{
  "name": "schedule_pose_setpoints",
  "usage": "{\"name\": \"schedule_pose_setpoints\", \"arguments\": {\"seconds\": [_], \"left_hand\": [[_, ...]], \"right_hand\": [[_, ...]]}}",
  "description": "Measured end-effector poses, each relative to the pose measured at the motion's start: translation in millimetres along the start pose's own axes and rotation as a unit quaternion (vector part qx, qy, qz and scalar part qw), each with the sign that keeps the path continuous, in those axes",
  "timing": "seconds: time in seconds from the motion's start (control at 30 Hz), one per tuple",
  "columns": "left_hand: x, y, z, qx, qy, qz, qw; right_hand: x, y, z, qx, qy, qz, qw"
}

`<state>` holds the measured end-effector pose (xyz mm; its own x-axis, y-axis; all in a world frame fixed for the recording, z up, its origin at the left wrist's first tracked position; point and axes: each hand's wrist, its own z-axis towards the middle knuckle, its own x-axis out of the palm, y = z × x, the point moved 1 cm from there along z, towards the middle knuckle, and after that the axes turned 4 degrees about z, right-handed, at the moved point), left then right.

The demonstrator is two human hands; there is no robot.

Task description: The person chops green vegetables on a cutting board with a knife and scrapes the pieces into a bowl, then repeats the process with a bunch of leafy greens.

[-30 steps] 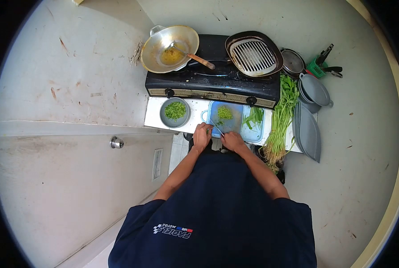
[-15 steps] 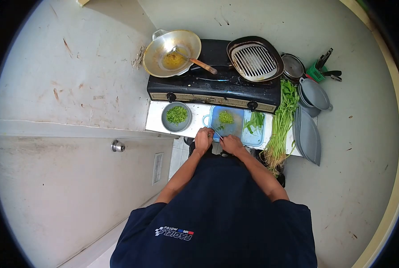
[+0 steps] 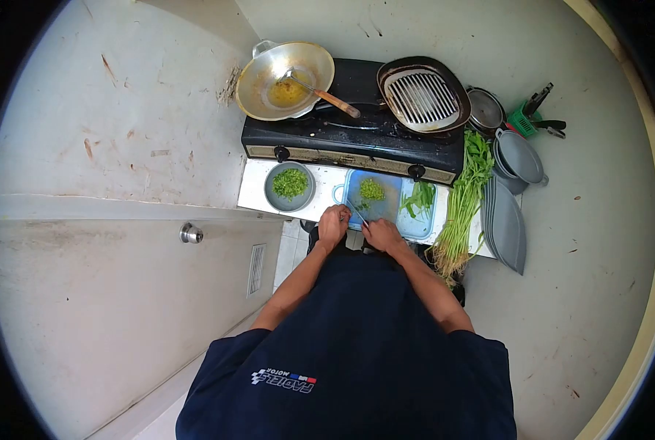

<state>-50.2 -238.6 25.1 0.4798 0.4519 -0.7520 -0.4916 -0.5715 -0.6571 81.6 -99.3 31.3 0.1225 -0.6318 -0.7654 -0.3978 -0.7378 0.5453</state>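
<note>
My right hand (image 3: 383, 235) is closed around the handle of a knife (image 3: 357, 213), its thin blade slanting up and left over the near edge of a blue cutting board (image 3: 390, 192). Beside the blade, my left hand (image 3: 334, 226) has its fingers curled together at the board's near left corner; whatever they hold is hidden. A small heap of chopped greens (image 3: 372, 189) lies on the board above the knife. Cut leaves (image 3: 418, 199) rest on its right side. Left of the board sits a grey bowl (image 3: 270, 199) containing more chopped greens (image 3: 290, 184).
A black stove (image 3: 353, 144) stands behind the board, carrying a wok (image 3: 248, 94) with a wooden-handled utensil (image 3: 336, 103) and a grill pan (image 3: 422, 97). Long leafy stalks (image 3: 463, 202) lie to the right, near stacked grey plates (image 3: 505, 227), grey bowls (image 3: 520, 155) and a green basket (image 3: 521, 122).
The view has shifted slightly. Both hands stay at the board's near edge, and the knife blade is at a slightly different place between them.
</note>
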Motion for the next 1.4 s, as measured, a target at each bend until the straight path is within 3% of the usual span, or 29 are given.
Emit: {"name": "schedule_pose_setpoints", "arguments": {"seconds": [0.5,0.83,0.93,1.4], "left_hand": [[-7.8,-3.4,-6.0,0.055,-0.022,0.022,0.998],[-5.1,0.2,-6.1,0.007,-0.006,-0.024,1.000],[-3.3,4.4,-3.7,0.026,-0.020,-0.023,0.999],[-6.4,-5.4,-14.3,0.012,-0.005,0.018,1.000]], "right_hand": [[7.1,11.5,7.0,0.009,0.004,-0.027,1.000],[-0.6,5.7,-0.7,0.003,0.008,-0.001,1.000],[0.9,6.7,-2.6,-0.028,0.003,-0.019,0.999],[-1.5,5.5,-4.3,-0.006,0.017,-0.021,1.000]]}}
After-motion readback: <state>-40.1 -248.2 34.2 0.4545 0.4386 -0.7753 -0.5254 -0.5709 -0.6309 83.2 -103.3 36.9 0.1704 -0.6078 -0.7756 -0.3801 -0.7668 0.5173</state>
